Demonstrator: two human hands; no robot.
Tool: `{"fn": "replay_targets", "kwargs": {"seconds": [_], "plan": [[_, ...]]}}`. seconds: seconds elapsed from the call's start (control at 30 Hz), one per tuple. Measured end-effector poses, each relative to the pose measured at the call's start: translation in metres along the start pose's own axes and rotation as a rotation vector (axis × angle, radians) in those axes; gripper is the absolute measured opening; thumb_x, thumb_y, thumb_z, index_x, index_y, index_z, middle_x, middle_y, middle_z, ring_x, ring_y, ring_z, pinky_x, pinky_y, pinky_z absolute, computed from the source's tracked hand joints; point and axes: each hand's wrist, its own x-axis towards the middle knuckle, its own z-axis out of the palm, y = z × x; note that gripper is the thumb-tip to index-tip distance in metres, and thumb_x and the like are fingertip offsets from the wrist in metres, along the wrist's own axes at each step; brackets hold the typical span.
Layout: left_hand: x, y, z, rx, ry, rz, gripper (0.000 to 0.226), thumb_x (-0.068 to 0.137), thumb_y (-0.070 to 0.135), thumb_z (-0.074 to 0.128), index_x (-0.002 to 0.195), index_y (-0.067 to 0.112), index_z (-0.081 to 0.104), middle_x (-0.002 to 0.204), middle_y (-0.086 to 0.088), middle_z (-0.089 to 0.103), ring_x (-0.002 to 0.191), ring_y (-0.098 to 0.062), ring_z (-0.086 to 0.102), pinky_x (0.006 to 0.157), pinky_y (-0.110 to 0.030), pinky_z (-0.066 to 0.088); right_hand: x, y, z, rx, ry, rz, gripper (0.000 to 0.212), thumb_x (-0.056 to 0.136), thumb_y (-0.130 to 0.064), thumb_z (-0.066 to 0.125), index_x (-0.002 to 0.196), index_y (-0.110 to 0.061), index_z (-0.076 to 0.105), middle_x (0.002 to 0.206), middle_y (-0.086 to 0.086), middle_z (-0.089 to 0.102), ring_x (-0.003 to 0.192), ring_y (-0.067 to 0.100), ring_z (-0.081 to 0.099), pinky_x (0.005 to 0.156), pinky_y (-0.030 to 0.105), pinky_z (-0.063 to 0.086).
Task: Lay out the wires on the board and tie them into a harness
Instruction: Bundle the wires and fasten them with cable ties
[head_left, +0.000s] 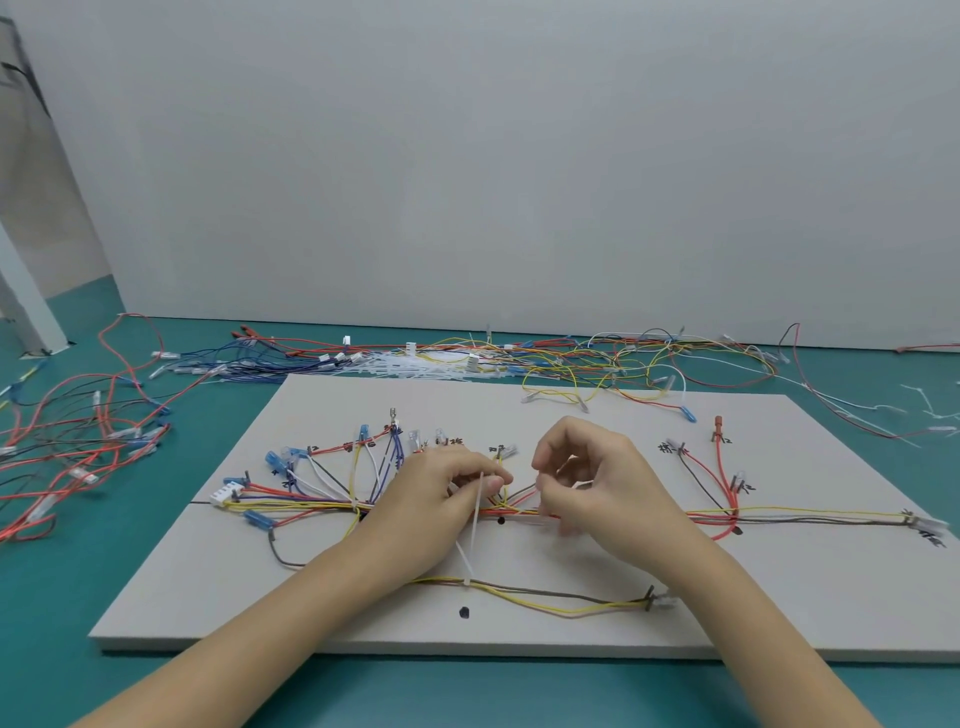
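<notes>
A grey board (779, 597) lies on the teal table with coloured wires (810, 517) run along its middle line and fanned out to pegs at the left (332, 473). My left hand (436, 499) pinches a white cable tie (478, 512) standing up over the central bundle. My right hand (587, 478) is just to its right, fingers curled, pinching the tie's other end near the bundle. A second tie (466, 564) is fastened on the lower yellow and brown wire pair (561, 597).
Loose wires lie heaped along the back of the table (597, 353) and at the left (78, 447). A pile of white cable ties (405, 366) sits behind the board. A white wall panel stands behind everything.
</notes>
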Motion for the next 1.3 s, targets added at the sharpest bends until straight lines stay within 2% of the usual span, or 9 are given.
{"fn": "replay_targets", "kwargs": {"seconds": [0.1, 0.37, 0.53, 0.67, 0.77, 0.87, 1.03, 1.17, 1.3], "plan": [[0.000, 0.000, -0.001, -0.006, 0.019, -0.002, 0.016, 0.092, 0.014, 0.064, 0.091, 0.024, 0.077, 0.083, 0.010, 0.072, 0.080, -0.003, 0.064, 0.073, -0.027, 0.050, 0.000, 0.002, 0.003, -0.003, 0.004, 0.018, 0.021, 0.079, 0.009, 0.057, 0.078, -0.013, 0.059, 0.066, -0.008, 0.058, 0.059, 0.036, 0.061, 0.049, 0.042, 0.051], [-0.004, 0.003, -0.002, 0.158, 0.041, 0.154, 0.020, 0.086, 0.027, 0.059, 0.086, 0.018, 0.076, 0.077, 0.008, 0.072, 0.076, -0.005, 0.060, 0.068, -0.017, 0.043, -0.003, 0.007, 0.015, -0.101, -0.029, -0.006, 0.029, 0.075, 0.005, 0.058, 0.074, -0.024, 0.054, 0.061, -0.015, 0.058, 0.051, 0.025, 0.060, 0.053, 0.030, 0.045], [-0.005, 0.004, -0.002, 0.199, 0.010, 0.198, 0.021, 0.087, 0.030, 0.058, 0.092, 0.022, 0.077, 0.080, 0.009, 0.073, 0.077, -0.004, 0.061, 0.070, -0.016, 0.043, -0.003, 0.008, 0.014, 0.022, -0.061, 0.029, 0.033, 0.078, 0.010, 0.060, 0.079, -0.023, 0.063, 0.071, -0.003, 0.061, 0.055, 0.025, 0.063, 0.057, 0.038, 0.052], [-0.002, 0.000, -0.003, 0.023, 0.031, 0.041, 0.017, 0.091, 0.013, 0.065, 0.104, 0.015, 0.076, 0.087, 0.006, 0.076, 0.081, -0.002, 0.068, 0.080, -0.027, 0.053, -0.001, 0.009, 0.014, 0.039, -0.045, 0.022, 0.028, 0.079, 0.010, 0.065, 0.083, -0.018, 0.066, 0.074, 0.002, 0.065, 0.056, 0.022, 0.062, 0.055, 0.037, 0.052], [-0.001, 0.000, -0.005, -0.188, 0.044, -0.108, 0.014, 0.089, 0.009, 0.066, 0.097, 0.016, 0.075, 0.077, 0.001, 0.076, 0.078, -0.009, 0.072, 0.078, -0.026, 0.055, -0.002, 0.010, 0.015, 0.023, -0.046, 0.065, 0.023, 0.078, 0.007, 0.068, 0.084, -0.015, 0.068, 0.077, 0.007, 0.069, 0.058, 0.018, 0.062, 0.047, 0.025, 0.048], [0.001, 0.002, -0.005, -0.284, 0.057, -0.156, 0.012, 0.087, 0.005, 0.067, 0.090, 0.015, 0.074, 0.076, -0.002, 0.076, 0.078, -0.015, 0.073, 0.076, -0.027, 0.056, -0.001, 0.012, 0.015, 0.003, -0.037, 0.103, 0.017, 0.078, 0.003, 0.071, 0.082, -0.013, 0.071, 0.075, 0.009, 0.070, 0.056, 0.013, 0.059, 0.046, 0.016, 0.043], [-0.002, 0.003, 0.000, -0.177, 0.073, -0.102, 0.014, 0.084, 0.011, 0.073, 0.092, 0.021, 0.079, 0.083, 0.003, 0.075, 0.080, -0.012, 0.068, 0.077, -0.032, 0.054, 0.000, 0.010, 0.013, -0.060, -0.063, 0.132, 0.002, 0.080, -0.011, 0.075, 0.078, -0.012, 0.075, 0.069, 0.005, 0.071, 0.048, 0.008, 0.054, 0.046, 0.020, 0.044], [-0.002, 0.003, 0.002, -0.135, 0.073, -0.077, 0.016, 0.086, 0.010, 0.072, 0.096, 0.021, 0.078, 0.088, -0.001, 0.073, 0.088, -0.020, 0.066, 0.083, -0.041, 0.051, -0.001, 0.008, 0.013, -0.116, -0.073, 0.109, 0.007, 0.082, -0.018, 0.073, 0.076, -0.017, 0.075, 0.068, -0.002, 0.070, 0.050, 0.007, 0.050, 0.052, 0.025, 0.045], [-0.003, 0.003, -0.001, -0.068, 0.060, -0.041, 0.015, 0.087, 0.008, 0.070, 0.097, 0.016, 0.078, 0.083, 0.011, 0.072, 0.083, -0.003, 0.066, 0.077, -0.025, 0.051, -0.002, 0.006, 0.012, -0.072, -0.079, 0.085, 0.008, 0.086, -0.016, 0.070, 0.078, -0.014, 0.070, 0.064, -0.013, 0.065, 0.052, 0.009, 0.053, 0.050, 0.019, 0.043]]}}
